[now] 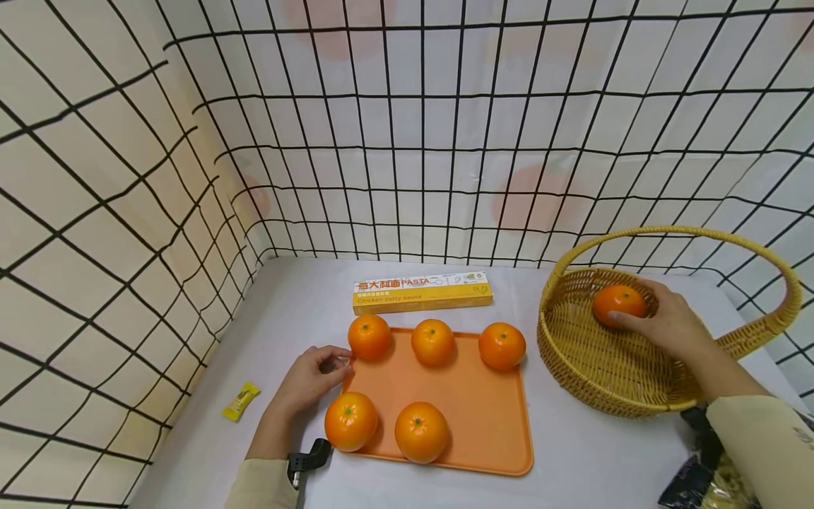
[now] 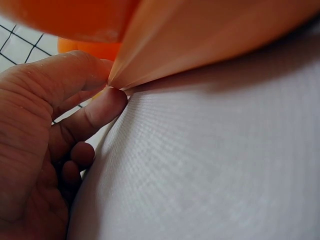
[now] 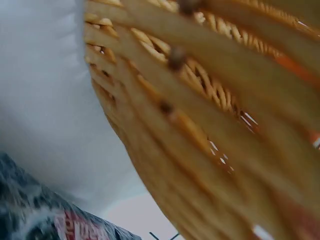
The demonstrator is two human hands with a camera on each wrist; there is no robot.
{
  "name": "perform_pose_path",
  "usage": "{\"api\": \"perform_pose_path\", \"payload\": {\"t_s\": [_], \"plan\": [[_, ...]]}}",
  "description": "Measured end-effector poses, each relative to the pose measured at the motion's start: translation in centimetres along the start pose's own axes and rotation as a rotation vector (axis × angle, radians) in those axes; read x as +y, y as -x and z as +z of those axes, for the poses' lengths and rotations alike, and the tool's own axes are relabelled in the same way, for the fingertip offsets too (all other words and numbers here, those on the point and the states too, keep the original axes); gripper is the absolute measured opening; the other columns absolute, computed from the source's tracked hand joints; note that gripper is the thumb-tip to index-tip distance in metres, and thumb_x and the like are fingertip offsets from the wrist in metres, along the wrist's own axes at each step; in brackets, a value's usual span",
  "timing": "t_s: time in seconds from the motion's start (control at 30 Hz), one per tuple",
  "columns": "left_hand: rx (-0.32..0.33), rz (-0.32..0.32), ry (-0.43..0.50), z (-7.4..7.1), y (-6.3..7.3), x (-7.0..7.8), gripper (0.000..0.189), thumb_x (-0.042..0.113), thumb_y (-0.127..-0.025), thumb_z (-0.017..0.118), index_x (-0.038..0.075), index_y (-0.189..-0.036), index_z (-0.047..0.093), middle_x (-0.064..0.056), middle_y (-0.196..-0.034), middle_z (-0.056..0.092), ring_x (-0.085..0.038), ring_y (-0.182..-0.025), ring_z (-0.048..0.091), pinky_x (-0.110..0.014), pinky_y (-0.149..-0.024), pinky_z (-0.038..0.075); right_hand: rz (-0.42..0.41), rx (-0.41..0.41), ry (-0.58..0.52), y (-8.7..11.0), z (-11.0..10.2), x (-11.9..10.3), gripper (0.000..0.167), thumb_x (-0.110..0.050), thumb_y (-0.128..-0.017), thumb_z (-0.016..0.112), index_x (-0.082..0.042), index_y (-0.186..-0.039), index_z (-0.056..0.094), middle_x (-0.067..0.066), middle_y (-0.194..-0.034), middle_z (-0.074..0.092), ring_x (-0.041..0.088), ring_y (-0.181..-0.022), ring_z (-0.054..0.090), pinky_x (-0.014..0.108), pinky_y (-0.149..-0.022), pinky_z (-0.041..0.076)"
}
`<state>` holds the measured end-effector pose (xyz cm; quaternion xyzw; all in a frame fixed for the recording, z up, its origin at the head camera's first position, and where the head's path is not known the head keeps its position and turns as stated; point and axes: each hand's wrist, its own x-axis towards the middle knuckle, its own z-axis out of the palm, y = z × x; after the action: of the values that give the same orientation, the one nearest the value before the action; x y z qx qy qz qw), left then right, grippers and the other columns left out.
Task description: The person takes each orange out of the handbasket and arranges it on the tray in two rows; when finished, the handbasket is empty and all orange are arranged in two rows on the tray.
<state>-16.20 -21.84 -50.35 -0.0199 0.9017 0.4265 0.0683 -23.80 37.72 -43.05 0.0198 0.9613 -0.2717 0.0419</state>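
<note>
In the head view my right hand point(image 1: 677, 322) holds an orange point(image 1: 619, 305) inside a woven wicker basket point(image 1: 575, 357) with a tall arched handle. The right wrist view is filled by the basket's woven side point(image 3: 165, 115), which hides that hand. My left hand point(image 1: 311, 378) is at the left rim of an orange tray point(image 1: 483, 410). Seen from the left wrist, thumb and finger pinch the tray's edge point(image 2: 150, 60). Several more oranges sit on the tray, three along its far side, including one orange point(image 1: 369, 337) just beyond the left fingertips.
A yellow and white pasta box point(image 1: 422, 293) lies behind the tray. On the left is a small yellow packet point(image 1: 241, 401). Dark and clear plastic packaging point(image 1: 706, 474) lies by the right forearm. Black wire grid panels point(image 1: 439, 148) border the white table point(image 1: 254, 318).
</note>
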Motion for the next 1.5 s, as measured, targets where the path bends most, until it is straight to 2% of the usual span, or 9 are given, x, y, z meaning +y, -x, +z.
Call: {"api": "perform_pose_path", "payload": {"t_s": [0.3,0.83,1.27,1.5], "plan": [[-0.003,-0.003,0.004,0.0,-0.1,0.0,0.027,0.025,-0.088,0.080,0.022,-0.114,0.074,-0.001,-0.096,0.060,-0.019,-0.089,0.052,-0.027,-0.078,0.047,0.008,-0.016,-0.102,-0.6,0.7,1.0,0.109,-0.056,-0.095,0.064,0.011,-0.158,0.003,0.049,-0.151,0.022,0.066,-0.133,0.030,0.077,-0.103,0.031],[0.001,0.012,-0.002,0.1,-0.1,-0.2,0.028,0.025,-0.087,0.081,0.023,-0.113,0.074,0.000,-0.093,0.060,-0.018,-0.090,0.051,-0.027,-0.078,0.046,0.026,-0.031,-0.128,-0.4,1.0,1.5,0.108,-0.055,-0.096,0.062,0.012,-0.157,0.004,0.049,-0.145,0.029,0.063,-0.129,0.036,0.074,-0.100,0.035],[0.001,0.015,0.001,0.1,-0.2,-0.3,0.027,0.025,-0.086,0.081,0.023,-0.113,0.074,0.000,-0.093,0.060,-0.018,-0.090,0.051,-0.027,-0.077,0.046,0.027,-0.015,-0.072,-0.6,1.1,1.6,0.106,-0.058,-0.097,0.060,0.012,-0.157,0.007,0.049,-0.143,0.033,0.063,-0.128,0.038,0.074,-0.100,0.034],[-0.002,-0.006,0.003,0.0,-0.2,-0.4,0.027,0.025,-0.087,0.080,0.023,-0.113,0.074,0.000,-0.095,0.060,-0.018,-0.090,0.051,-0.027,-0.077,0.047,0.024,0.003,-0.050,-0.6,1.1,1.4,0.104,-0.057,-0.096,0.061,0.012,-0.156,0.011,0.048,-0.141,0.037,0.061,-0.123,0.043,0.072,-0.095,0.039]]}}
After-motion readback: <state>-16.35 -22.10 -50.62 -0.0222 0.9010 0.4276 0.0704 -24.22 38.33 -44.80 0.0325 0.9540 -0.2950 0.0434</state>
